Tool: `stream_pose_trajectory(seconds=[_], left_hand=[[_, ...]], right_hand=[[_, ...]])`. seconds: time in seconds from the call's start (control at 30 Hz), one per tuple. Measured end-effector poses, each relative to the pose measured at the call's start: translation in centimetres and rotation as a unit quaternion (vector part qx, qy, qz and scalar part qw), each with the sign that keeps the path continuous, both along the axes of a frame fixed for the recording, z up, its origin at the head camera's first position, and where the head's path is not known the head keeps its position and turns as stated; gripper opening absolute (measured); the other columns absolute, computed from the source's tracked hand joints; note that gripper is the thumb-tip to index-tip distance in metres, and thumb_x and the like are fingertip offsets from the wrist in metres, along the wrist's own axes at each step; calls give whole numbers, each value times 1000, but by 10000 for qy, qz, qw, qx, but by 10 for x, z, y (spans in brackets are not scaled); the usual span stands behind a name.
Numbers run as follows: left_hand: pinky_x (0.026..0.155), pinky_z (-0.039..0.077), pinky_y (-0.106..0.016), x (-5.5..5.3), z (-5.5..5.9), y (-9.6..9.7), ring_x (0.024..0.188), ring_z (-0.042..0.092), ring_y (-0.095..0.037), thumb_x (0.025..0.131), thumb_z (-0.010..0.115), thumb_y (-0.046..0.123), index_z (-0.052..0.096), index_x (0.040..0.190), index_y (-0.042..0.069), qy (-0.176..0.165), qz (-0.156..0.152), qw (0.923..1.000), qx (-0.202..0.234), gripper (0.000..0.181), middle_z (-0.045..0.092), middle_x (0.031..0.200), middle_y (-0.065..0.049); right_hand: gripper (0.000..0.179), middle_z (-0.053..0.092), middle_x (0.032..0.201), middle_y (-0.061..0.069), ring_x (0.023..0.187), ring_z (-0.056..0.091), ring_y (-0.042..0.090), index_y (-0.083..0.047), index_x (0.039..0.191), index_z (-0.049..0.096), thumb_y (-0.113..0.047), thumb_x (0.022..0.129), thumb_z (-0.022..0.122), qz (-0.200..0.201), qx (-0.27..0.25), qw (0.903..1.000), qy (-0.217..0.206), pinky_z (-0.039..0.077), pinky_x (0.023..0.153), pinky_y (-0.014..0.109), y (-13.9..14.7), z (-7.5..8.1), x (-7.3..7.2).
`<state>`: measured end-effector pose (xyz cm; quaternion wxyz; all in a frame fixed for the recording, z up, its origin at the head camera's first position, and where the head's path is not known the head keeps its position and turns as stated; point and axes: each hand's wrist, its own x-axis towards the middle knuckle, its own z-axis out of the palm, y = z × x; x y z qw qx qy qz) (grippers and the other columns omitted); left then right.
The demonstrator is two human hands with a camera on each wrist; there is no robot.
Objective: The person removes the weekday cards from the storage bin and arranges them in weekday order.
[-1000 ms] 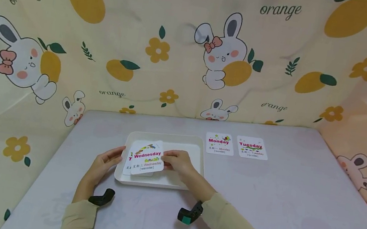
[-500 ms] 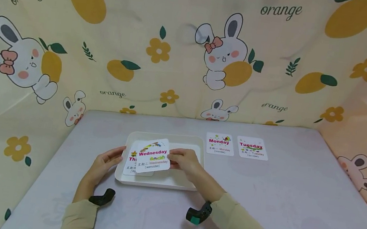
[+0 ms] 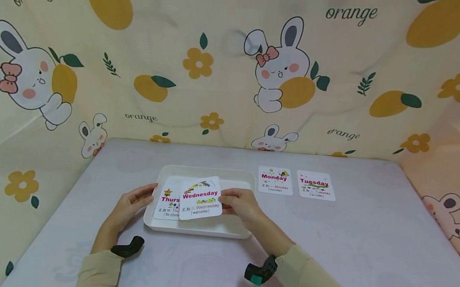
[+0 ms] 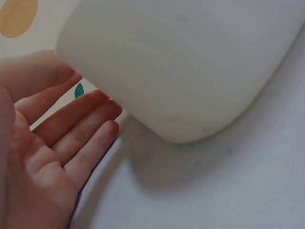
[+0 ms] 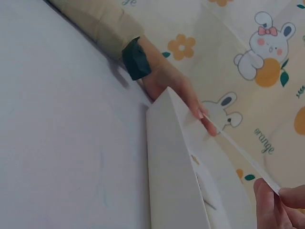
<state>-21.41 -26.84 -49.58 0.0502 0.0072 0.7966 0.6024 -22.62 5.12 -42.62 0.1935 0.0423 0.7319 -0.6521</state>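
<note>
In the head view, my right hand pinches the right edge of a white Wednesday card between thumb and fingers. The card is raised at a tilt above a white tray. Beneath it, a Thursday card lies in the tray, its right part hidden. My left hand rests its fingertips at the tray's left rim, fingers loosely extended. Seen from the left wrist, the left hand has its fingers beside the corner of the tray. The right wrist view shows the held card edge-on.
A Monday card and a Tuesday card lie side by side behind and to the right of the tray. The table has a pale cover. A cloth printed with rabbits and oranges hangs behind and along both sides.
My right hand has drawn the Wednesday card to the right, so more of the Thursday card shows underneath. The left hand and tray look the same.
</note>
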Motion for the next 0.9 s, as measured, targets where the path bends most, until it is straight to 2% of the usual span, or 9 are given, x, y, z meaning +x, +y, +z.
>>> stream_pose_trajectory(seconds=[0.27, 0.63, 0.9], left_hand=[[93, 41, -1, 1, 1, 0, 110, 49, 20, 95, 61, 28, 45, 142, 4, 3, 11, 10000, 61, 56, 41, 153, -15], [92, 41, 0, 1, 1, 0, 110, 49, 21, 95, 60, 26, 44, 142, 3, 20, 10, 10000, 40, 55, 41, 153, -15], [92, 40, 0, 1, 2, 2, 109, 49, 22, 95, 61, 27, 45, 142, 5, -129, 77, 9999, 64, 55, 40, 153, -14]], right_hand=[[27, 71, 106, 20, 68, 64, 8, 4, 115, 64, -8, 91, 61, 24, 131, 9999, 53, 57, 66, 20, 11, 2, 4], [29, 71, 106, 19, 69, 64, 8, 6, 116, 63, -7, 91, 61, -155, 140, 9998, -1, 57, 67, 19, 27, 1, 5], [32, 71, 100, 11, 71, 64, 6, 8, 120, 59, -8, 93, 60, -301, 8, 9995, -88, 56, 68, 17, 44, 7, 4]])
